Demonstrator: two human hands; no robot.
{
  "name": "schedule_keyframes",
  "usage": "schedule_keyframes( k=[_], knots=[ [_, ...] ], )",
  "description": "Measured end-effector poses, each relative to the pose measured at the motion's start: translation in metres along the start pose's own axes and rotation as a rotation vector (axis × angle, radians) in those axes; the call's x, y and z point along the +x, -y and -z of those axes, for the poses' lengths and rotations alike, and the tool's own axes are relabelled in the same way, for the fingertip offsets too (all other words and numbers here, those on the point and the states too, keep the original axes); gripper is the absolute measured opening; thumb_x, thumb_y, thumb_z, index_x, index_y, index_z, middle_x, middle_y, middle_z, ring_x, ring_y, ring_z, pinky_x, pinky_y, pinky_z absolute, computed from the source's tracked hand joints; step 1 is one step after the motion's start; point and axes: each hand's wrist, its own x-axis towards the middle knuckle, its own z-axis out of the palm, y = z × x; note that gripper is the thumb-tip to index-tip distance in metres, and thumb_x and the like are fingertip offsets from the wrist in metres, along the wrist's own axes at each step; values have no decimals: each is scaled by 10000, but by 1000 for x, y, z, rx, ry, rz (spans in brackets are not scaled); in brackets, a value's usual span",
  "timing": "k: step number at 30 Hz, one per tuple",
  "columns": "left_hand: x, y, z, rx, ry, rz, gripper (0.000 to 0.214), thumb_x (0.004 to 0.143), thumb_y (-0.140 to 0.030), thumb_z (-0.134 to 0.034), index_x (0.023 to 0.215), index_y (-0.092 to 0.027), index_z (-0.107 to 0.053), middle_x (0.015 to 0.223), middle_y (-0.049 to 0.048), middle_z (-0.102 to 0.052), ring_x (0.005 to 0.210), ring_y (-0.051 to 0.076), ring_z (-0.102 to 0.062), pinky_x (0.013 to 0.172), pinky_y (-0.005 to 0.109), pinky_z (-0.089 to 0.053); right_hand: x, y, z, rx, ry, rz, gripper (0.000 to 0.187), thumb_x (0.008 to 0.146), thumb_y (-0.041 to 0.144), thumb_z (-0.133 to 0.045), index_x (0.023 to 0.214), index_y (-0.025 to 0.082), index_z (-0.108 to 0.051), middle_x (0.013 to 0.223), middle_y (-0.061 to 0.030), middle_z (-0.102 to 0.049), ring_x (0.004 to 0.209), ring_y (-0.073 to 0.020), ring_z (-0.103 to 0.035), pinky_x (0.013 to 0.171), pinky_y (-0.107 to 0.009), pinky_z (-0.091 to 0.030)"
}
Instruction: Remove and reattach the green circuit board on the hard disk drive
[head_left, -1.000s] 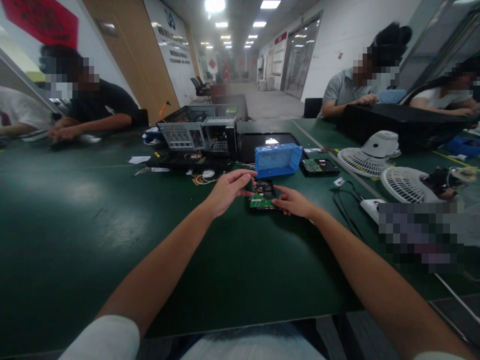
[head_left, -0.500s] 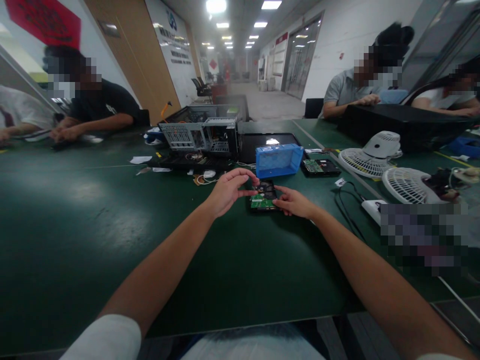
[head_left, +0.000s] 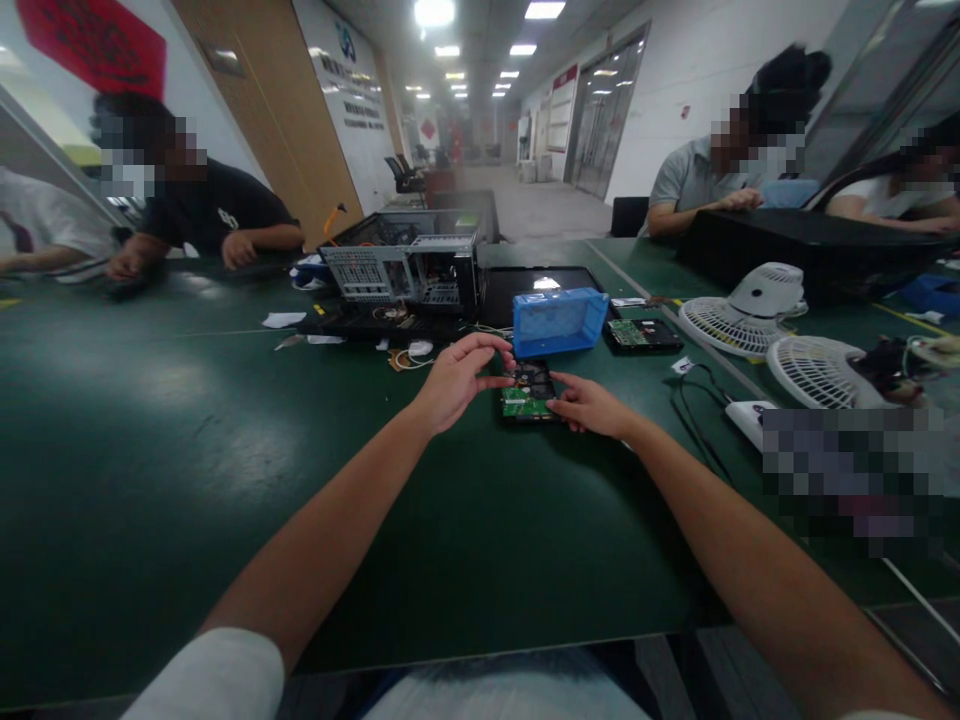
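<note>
A hard drive (head_left: 534,380) lies on the green table with its green circuit board (head_left: 517,402) facing up. My right hand (head_left: 589,405) grips its right side, index finger along the edge and thumb near the board. Over the drive's left far part, my left hand (head_left: 465,380) is curled, thumb and fingertips brought close together at the surface. Whatever is between those fingertips, if anything, is too small to make out.
Just behind the drive stands a blue plastic bin (head_left: 559,325) on its side. An opened computer case (head_left: 397,265) is at the back left. Another hard drive (head_left: 643,335), white fan parts (head_left: 739,315) and a power strip (head_left: 746,412) lie to the right. Other people sit around the table.
My hands and the hard drive stay almost in place. At the far left, a person in a dark shirt has moved their hands apart.
</note>
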Motion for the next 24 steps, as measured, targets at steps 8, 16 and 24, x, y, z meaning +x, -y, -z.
schedule_keyframes(
  k=[8,16,24],
  knots=[
    [1,4,-1,8,3,11,242,929,-373,-670,1050,-169,-717,1036,85,-679,1020,209,-654,859,377,-607,-1,2,-1,-4,-8,10,793,955,310,-676,1620,152,-274,716,26,-655,510,-110,-576,460,-208,-469],
    [-1,6,-2,48,35,5,309,842,-370,-790,1065,-166,-726,1011,79,-698,1000,196,-667,812,322,-614,-2,3,0,-25,-7,0,802,954,325,-682,1623,164,-269,710,28,-650,526,-112,-583,450,-198,-454],
    [0,6,0,47,36,-5,306,865,-389,-768,1076,-169,-735,1033,84,-698,997,196,-670,812,327,-616,-3,4,-1,-22,-10,2,786,963,315,-669,1621,160,-267,708,32,-640,520,-109,-579,458,-198,-456]
  ],
)
